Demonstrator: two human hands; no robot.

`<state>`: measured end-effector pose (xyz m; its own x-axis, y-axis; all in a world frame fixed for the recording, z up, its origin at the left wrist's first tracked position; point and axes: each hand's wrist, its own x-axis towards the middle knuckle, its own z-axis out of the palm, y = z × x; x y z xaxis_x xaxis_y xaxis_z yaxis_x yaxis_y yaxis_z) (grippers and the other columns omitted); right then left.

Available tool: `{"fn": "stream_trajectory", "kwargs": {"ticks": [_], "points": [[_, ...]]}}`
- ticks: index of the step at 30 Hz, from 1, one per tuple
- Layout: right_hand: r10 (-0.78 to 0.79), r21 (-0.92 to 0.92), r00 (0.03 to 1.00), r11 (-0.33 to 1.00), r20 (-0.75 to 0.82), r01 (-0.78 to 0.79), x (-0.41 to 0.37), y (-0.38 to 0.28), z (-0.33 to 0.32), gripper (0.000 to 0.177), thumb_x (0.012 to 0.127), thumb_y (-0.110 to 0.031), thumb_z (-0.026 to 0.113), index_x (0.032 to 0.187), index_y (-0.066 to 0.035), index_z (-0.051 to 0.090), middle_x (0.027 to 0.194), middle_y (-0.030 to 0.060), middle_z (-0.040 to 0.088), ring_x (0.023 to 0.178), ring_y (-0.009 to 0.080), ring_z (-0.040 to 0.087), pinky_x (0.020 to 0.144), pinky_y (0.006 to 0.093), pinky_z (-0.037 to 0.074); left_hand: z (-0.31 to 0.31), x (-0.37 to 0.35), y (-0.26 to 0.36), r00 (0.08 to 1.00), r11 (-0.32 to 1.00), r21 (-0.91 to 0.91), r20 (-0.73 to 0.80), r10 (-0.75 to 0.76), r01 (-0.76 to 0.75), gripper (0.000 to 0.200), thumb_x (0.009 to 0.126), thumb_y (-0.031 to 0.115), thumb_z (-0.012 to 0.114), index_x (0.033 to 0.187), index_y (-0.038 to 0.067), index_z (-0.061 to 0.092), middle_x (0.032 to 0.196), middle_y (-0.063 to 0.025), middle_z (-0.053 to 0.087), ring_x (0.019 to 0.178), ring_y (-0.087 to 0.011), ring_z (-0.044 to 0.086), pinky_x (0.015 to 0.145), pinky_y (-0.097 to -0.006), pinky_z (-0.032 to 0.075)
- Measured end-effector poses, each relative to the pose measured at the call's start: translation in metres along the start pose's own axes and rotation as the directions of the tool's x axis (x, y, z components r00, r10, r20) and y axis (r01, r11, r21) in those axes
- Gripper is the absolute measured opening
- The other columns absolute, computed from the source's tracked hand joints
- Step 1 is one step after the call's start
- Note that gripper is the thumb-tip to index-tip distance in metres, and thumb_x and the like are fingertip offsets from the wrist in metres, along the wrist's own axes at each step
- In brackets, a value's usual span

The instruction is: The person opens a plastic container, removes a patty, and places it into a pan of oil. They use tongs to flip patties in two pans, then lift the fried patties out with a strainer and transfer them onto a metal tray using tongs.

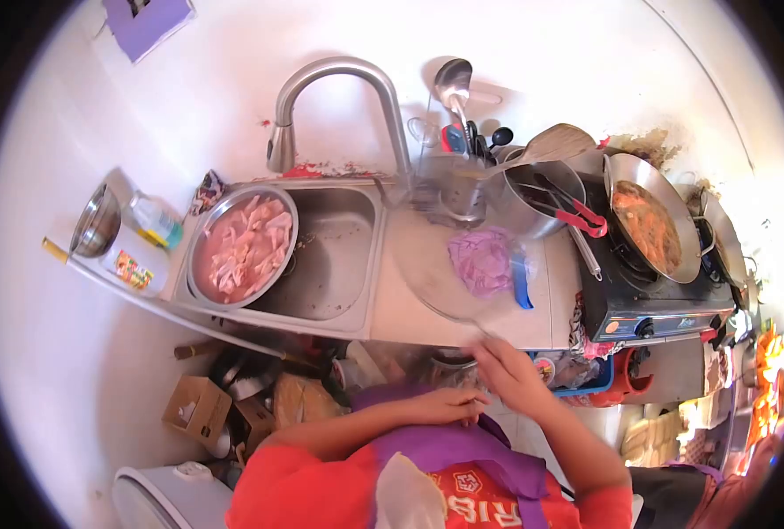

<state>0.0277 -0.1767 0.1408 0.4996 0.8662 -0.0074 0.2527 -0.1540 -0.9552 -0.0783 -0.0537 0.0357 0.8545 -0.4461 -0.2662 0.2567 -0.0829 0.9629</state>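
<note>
My left hand point(449, 406) is held close to the purple apron point(401, 445), its fingers curled inward; what they hold, if anything, is hidden. Just in front of the counter edge, my right hand point(504, 366) is slightly blurred, with its fingers drawn together. A thin, blurred, handle-like piece shows at its fingertips, and a faint round outline lies beyond it over the countertop point(401, 309). Farther back on the counter are a crumpled pink-purple plastic bag point(480, 262) and a blue strip point(522, 284).
Raw chicken pieces point(249, 242) fill a metal bowl point(195, 264) over the sink point(339, 282), beneath a tall faucet point(339, 63). Red-handled tongs point(590, 219) and a wooden spatula point(555, 145) rest on a pot point(533, 225). A wok point(617, 163) of frying food stands on the stove point(665, 322).
</note>
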Motion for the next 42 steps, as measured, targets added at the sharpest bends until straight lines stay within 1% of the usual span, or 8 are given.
{"fn": "stream_trajectory", "kwargs": {"ticks": [2, 4, 10, 16, 19, 25, 34, 42], "points": [[-0.048, -0.281, 0.999, 0.959, -0.021, 0.04, 0.062, 0.009, 0.018, 0.032, 0.088, -0.012, 0.047, 0.119, -0.002, 0.048, 0.082, 0.0199, 0.059, 0.069, 0.0367, 0.06, 0.061, 0.0407, 0.046, 0.01, -0.01, -0.005, 0.992, 0.999, -0.033, -0.125, 0.028, -0.032, 0.036, 0.096, 0.026, 0.044, 0.124, 0.004, 0.046, 0.09, -0.0073, 0.06, 0.081, -0.0132, 0.058, 0.075, -0.0271, 0.048], [-0.432, -0.601, 0.901, 0.732, -0.046, 0.32, 0.118, 0.035, 0.042, 0.038, 0.084, -0.008, 0.046, 0.122, -0.003, 0.048, 0.087, 0.0195, 0.06, 0.07, 0.035, 0.062, 0.061, 0.0412, 0.048, 0.017, -0.018, -0.005, 0.976, 0.997, -0.065, -0.216, 0.013, -0.028, 0.037, 0.096, 0.026, 0.045, 0.125, 0.004, 0.046, 0.091, -0.007, 0.06, 0.082, -0.0126, 0.058, 0.076, -0.0269, 0.047], [-0.274, -0.881, 0.917, 0.298, 0.289, 0.366, 0.188, 0.072, 0.065, 0.049, 0.079, -0.008, 0.048, 0.128, -0.003, 0.045, 0.083, 0.0157, 0.06, 0.067, 0.0286, 0.063, 0.058, 0.0401, 0.051, 0.036, -0.059, -0.012, 0.866, 0.99, -0.138, -0.499, -0.044, -0.029, 0.039, 0.095, 0.026, 0.047, 0.128, 0.004, 0.044, 0.092, -0.0062, 0.059, 0.084, -0.0112, 0.057, 0.078, -0.0262, 0.046], [-0.129, -0.862, 0.902, 0.265, 0.412, 0.432, 0.195, 0.064, 0.062, 0.036, 0.08, -0.007, 0.047, 0.115, -0.002, 0.053, 0.087, 0.0162, 0.062, 0.071, 0.0319, 0.063, 0.06, 0.0428, 0.051, 0.053, -0.089, -0.015, 0.719, 0.975, -0.218, -0.685, -0.118, -0.048, 0.039, 0.095, 0.024, 0.048, 0.128, 0.002, 0.044, 0.094, -0.0065, 0.06, 0.085, -0.0114, 0.057, 0.08, -0.0257, 0.046], [-0.352, -0.834, 0.896, 0.379, 0.271, 0.401, 0.196, 0.072, 0.063, 0.019, 0.082, -0.011, 0.047, 0.094, -0.004, 0.06, 0.077, 0.012, 0.064, 0.071, 0.0301, 0.064, 0.062, 0.0437, 0.049, 0.052, -0.093, -0.022, 0.729, 0.969, -0.239, -0.674, -0.122, -0.058, 0.039, 0.096, 0.021, 0.048, 0.129, 0.002, 0.043, 0.103, -0.006, 0.059, 0.094, -0.0118, 0.056, 0.085, -0.0258, 0.044], [-0.294, -0.835, 0.902, 0.366, 0.316, 0.411, 0.165, 0.058, 0.038, 0.024, 0.077, -0.011, 0.053, 0.099, -0.005, 0.061, 0.079, 0.0152, 0.064, 0.07, 0.0303, 0.064, 0.059, 0.0425, 0.049, 0.04, -0.078, -0.035, 0.792, 0.981, -0.19, -0.604, -0.091, -0.032, 0.037, 0.095, 0.02, 0.048, 0.127, 0.001, 0.044, 0.093, -0.0059, 0.059, 0.086, -0.0111, 0.057, 0.08, -0.0241, 0.045], [0.037, -0.99, 0.989, -0.002, 0.142, 0.143, -0.012, -0.14, -0.119, 0.028, 0.081, -0.009, 0.05, 0.108, -0.005, 0.056, 0.075, 0.0112, 0.061, 0.068, 0.0272, 0.063, 0.057, 0.0379, 0.05, 0.013, -0.039, -0.035, 0.895, 0.999, -0.048, -0.445, -0.027, 0.007, 0.042, 0.095, 0.027, 0.048, 0.13, 0.003, 0.042, 0.098, -0.0063, 0.06, 0.091, -0.0122, 0.058, 0.081, -0.0254, 0.046], [-0.05, -0.964, 0.989, -0.222, -0.142, -0.149, 0.044, -0.108, -0.179, 0.011, 0.075, -0.011, 0.057, 0.075, -0.003, 0.066, 0.074, 0.0118, 0.065, 0.071, 0.0251, 0.066, 0.06, 0.0347, 0.053, 0.009, -0.002, 0.006, 0.947, 0.987, 0.161, -0.312, 0.075, -0.025, 0.036, 0.093, 0.021, 0.049, 0.124, 0.002, 0.046, 0.092, -0.0094, 0.062, 0.084, -0.0151, 0.06, 0.078, -0.0272, 0.046]]}}
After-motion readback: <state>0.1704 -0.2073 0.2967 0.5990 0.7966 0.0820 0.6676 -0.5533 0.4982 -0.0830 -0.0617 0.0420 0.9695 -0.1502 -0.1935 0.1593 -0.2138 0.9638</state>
